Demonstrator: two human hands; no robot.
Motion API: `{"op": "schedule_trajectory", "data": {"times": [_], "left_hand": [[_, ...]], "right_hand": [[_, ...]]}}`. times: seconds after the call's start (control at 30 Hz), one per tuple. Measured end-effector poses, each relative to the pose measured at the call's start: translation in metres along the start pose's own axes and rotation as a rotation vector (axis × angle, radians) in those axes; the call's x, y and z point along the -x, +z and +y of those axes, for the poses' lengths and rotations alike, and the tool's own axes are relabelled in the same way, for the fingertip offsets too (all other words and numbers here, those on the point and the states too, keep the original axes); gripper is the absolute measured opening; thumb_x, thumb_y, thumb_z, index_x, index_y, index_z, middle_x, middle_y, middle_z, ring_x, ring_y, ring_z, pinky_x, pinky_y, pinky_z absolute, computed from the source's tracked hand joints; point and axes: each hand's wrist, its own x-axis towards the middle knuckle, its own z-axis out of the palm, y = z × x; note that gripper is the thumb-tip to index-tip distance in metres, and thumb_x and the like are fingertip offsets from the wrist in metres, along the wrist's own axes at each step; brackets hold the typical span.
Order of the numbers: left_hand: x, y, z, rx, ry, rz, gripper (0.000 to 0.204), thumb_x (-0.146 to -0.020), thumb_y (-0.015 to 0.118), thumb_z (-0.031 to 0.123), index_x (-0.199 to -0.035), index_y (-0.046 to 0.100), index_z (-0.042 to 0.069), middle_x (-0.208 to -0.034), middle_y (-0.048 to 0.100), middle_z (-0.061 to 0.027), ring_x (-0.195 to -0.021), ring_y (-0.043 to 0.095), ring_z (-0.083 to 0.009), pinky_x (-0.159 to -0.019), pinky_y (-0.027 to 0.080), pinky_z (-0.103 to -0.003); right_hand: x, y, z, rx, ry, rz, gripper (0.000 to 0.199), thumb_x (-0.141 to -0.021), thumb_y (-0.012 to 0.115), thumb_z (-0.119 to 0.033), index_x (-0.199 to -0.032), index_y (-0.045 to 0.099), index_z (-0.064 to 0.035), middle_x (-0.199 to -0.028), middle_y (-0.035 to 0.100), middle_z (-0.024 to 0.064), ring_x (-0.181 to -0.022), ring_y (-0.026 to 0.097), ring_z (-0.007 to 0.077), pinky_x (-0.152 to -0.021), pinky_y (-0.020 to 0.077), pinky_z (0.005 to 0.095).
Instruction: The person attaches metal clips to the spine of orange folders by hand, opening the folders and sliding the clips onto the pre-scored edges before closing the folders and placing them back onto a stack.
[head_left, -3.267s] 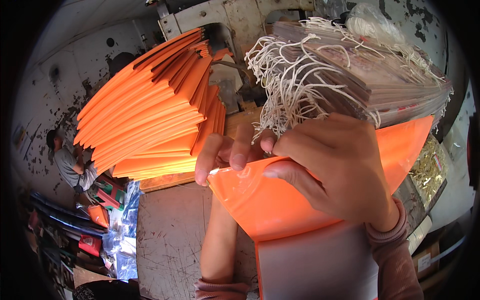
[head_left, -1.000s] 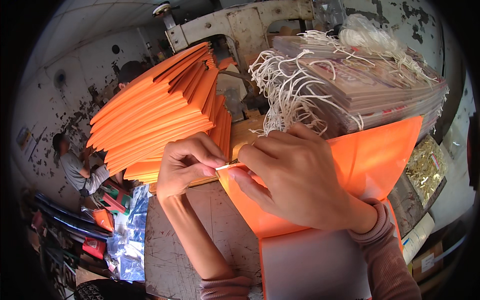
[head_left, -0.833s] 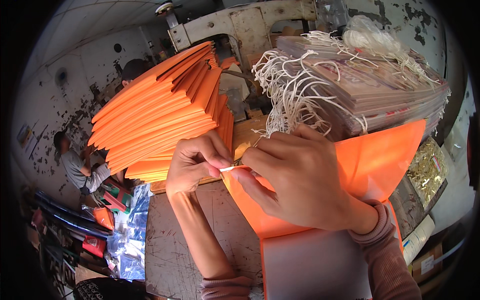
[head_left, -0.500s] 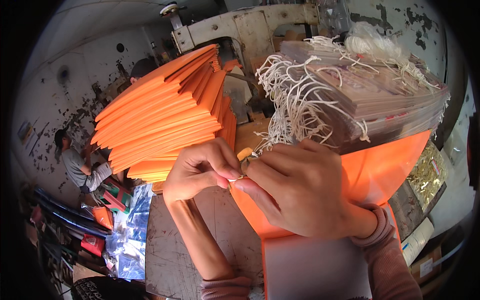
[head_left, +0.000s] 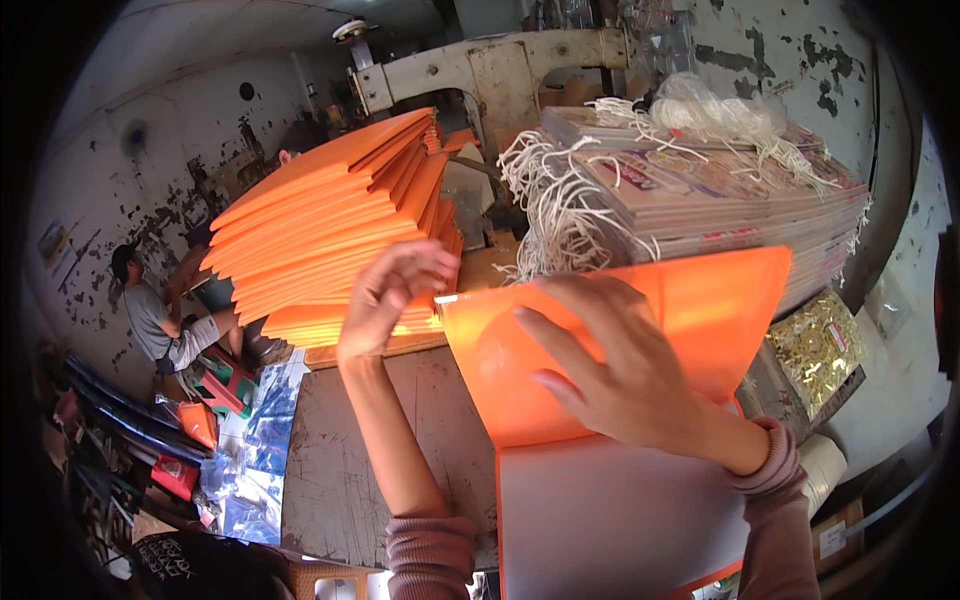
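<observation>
An orange folder lies unfolded in front of me, its upper flap raised and its pale inner side toward me. My right hand is over the flap with fingers spread, and nothing shows in it. To the left of the flap's upper left corner is my left hand, slightly blurred, its fingers loosely bent and apart with nothing visible between them. A small shiny piece sits at that corner. Behind the left hand rises a tall stack of orange folders.
At back right is a pile of clear-covered sheets with white cords hanging off. A bag of small gold-coloured pieces lies at right. Beneath my arms is a scratched tabletop. A seated person is at far left.
Both hands have come apart from their pinch at the folder's corner. The left has moved up and left, and the right has opened over the flap. The view has shifted slightly.
</observation>
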Motion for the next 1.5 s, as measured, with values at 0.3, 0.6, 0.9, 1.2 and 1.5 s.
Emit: {"op": "schedule_trajectory", "data": {"times": [0.3,0.6,0.9,1.2,1.5], "left_hand": [[0.016,0.004,0.033,-0.295,-0.079,0.112,0.011,-0.077,0.059,0.0,-0.087,0.062,-0.001,-0.087,0.059,-0.0072,-0.08,0.053,-0.0124,-0.074,0.042,-0.027],[0.011,0.01,0.031,-0.195,-0.011,0.119,0.016,-0.073,0.062,-0.002,-0.09,0.062,-0.001,-0.089,0.059,-0.0067,-0.085,0.053,-0.0142,-0.08,0.041,-0.028],[0.011,0.006,0.007,-0.017,-0.034,0.114,0.009,-0.074,0.065,0.003,-0.082,0.064,-0.002,-0.087,0.057,-0.0091,-0.073,0.055,-0.0141,-0.064,0.045,-0.026],[0.003,0.009,-0.012,0.221,0.051,0.069,0.015,-0.071,0.07,0.009,-0.078,0.061,-0.002,-0.083,0.056,-0.0111,-0.066,0.052,-0.0116,-0.054,0.044,-0.021],[-0.002,0.008,-0.048,0.509,0.035,-0.018,0.016,-0.069,0.073,0.011,-0.07,0.057,0.005,-0.082,0.056,-0.0068,-0.075,0.051,-0.0144,-0.064,0.042,-0.024]], "right_hand": [[0.131,-0.091,0.004,-0.171,0.263,-0.579,0.028,-0.07,0.068,-0.015,-0.095,0.058,-0.0078,-0.116,0.046,0.0122,-0.101,0.049,0.0311,-0.083,0.0419,0.0396],[0.099,-0.09,-0.016,-0.263,0.121,-0.633,0.025,-0.07,0.066,-0.013,-0.093,0.057,-0.0062,-0.112,0.047,0.0125,-0.099,0.05,0.0278,-0.083,0.0408,0.0385],[-0.01,0.008,-0.01,0.028,0.011,0.025,0.029,-0.07,0.065,-0.015,-0.093,0.054,-0.0018,-0.105,0.047,0.0129,-0.095,0.05,0.0259,-0.083,0.0384,0.0375],[-0.031,0.062,-0.002,-0.016,0.113,0.114,0.017,-0.071,0.064,-0.014,-0.081,0.052,-0.0063,-0.077,0.053,0.0036,-0.079,0.053,0.0174,-0.068,0.0363,0.0311],[-0.032,0.069,0.004,-0.057,0.105,0.136,0.016,-0.071,0.063,-0.013,-0.078,0.051,-0.0066,-0.075,0.052,0.0041,-0.075,0.053,0.0182,-0.065,0.0343,0.0315]]}}
